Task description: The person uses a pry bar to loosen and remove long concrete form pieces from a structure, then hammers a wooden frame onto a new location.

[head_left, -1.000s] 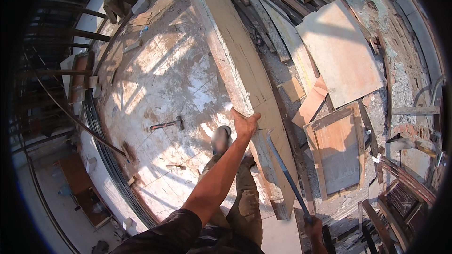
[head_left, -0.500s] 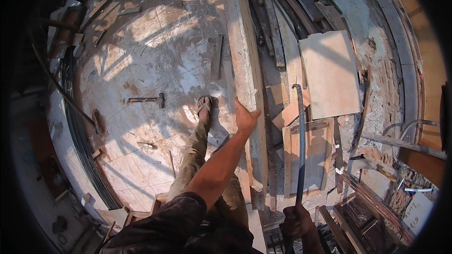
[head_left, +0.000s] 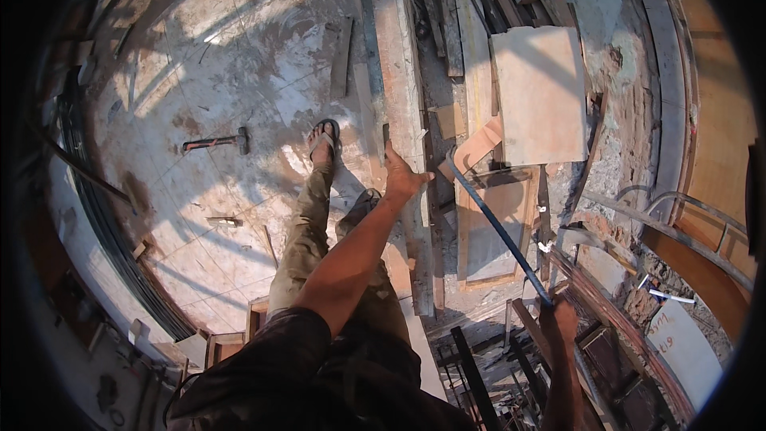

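A long, weathered wooden beam [head_left: 399,64] runs away from me, its pale face stained and rough. My left hand [head_left: 407,181] straddles it and grips it, thumb over the right side and a finger along the left; the other fingers are hidden. In my right hand [head_left: 558,321] is a dark metal crowbar [head_left: 501,231], wrapped by my fingers low on the shaft. It slants up to the left, and its hooked end is close to the beam's right side, near my left hand. Whether the hook touches the beam I cannot tell.
A hammer [head_left: 217,142] lies on the dusty tiled floor left of my sandalled foot [head_left: 323,142]. Right of the beam are loose planks [head_left: 448,20], a plywood sheet [head_left: 539,96] and a framed panel [head_left: 496,227]. Long dark rods [head_left: 100,211] line the left side.
My right hand has moved up and to the right, tilting the crowbar from upright to a slant, its hook now nearer the beam. My left hand stays on the beam while the view has shifted.
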`<state>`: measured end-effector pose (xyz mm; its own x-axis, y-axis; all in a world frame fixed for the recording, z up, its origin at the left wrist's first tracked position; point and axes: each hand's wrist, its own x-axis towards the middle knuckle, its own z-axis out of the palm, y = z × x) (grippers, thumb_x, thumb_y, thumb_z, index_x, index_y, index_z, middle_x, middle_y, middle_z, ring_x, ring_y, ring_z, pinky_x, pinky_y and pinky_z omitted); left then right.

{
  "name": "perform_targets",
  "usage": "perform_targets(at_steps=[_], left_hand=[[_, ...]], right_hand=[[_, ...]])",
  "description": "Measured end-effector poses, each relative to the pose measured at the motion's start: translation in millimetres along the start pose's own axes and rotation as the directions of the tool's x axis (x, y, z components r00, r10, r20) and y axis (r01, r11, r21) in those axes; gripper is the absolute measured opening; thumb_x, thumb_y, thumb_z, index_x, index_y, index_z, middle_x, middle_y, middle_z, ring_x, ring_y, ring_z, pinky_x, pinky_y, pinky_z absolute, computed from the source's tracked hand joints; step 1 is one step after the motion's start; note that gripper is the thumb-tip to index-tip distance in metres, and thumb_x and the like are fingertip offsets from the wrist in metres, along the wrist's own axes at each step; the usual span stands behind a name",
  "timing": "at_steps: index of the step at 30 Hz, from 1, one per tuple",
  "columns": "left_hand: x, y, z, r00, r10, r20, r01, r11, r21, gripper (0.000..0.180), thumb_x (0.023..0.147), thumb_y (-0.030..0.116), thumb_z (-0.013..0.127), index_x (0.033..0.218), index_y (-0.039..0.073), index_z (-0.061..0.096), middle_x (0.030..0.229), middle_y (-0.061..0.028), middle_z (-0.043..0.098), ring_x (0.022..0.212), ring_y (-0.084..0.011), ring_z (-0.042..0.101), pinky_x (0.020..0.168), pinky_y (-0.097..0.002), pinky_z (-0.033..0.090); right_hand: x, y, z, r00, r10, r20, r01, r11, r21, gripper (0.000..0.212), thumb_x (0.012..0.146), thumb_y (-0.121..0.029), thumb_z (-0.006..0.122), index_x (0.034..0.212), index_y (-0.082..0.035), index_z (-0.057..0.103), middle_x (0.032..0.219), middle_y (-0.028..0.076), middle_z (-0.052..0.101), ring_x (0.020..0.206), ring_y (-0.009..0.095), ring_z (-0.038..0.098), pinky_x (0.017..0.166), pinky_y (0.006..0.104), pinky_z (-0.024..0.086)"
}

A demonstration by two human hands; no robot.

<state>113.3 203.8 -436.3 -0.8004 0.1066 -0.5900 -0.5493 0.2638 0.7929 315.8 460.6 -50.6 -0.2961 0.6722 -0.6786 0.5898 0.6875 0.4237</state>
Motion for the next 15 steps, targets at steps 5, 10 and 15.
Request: perform_targets(at_steps=[5,10,15], left_hand=[[-12.6,22.2,17.3,0.998,-0.056,-0.02,0.057,0.998,0.011,0.133,0.067,0.007,0.095,0.159,0.013,-0.001,0.142,-0.0356,0.035,0.133,-0.0521,0.046,0.115,-0.0508,0.041],[-20.6,67.4,20.2,0.978,-0.206,-0.022,0.208,0.974,0.088,0.13,0.068,0.005,0.093,0.16,0.016,0.001,0.137,-0.0313,0.04,0.129,-0.0537,0.048,0.111,-0.0543,0.043],[-17.6,56.6,22.8,0.979,-0.196,-0.063,0.202,0.974,0.105,0.13,0.067,0.005,0.093,0.16,0.017,0.002,0.136,-0.0308,0.041,0.128,-0.053,0.049,0.109,-0.0543,0.045]], right_hand=[[-28.8,-5.6,-26.6,0.995,-0.092,0.043,0.084,0.983,0.166,0.044,0.097,-0.042,0.064,0.112,-0.001,0.069,0.087,0.027,0.071,0.087,0.047,0.071,0.073,0.0517,0.055],[-48.1,-71.2,-94.2,0.989,-0.145,-0.004,0.139,0.944,0.3,0.043,0.103,-0.039,0.059,0.111,0.002,0.067,0.077,0.029,0.067,0.081,0.047,0.071,0.069,0.0526,0.053],[-51.8,-124.4,-186.1,0.974,-0.197,-0.111,0.21,0.971,0.115,0.042,0.104,-0.04,0.059,0.115,-0.001,0.068,0.078,0.028,0.068,0.081,0.048,0.069,0.071,0.0543,0.053]])
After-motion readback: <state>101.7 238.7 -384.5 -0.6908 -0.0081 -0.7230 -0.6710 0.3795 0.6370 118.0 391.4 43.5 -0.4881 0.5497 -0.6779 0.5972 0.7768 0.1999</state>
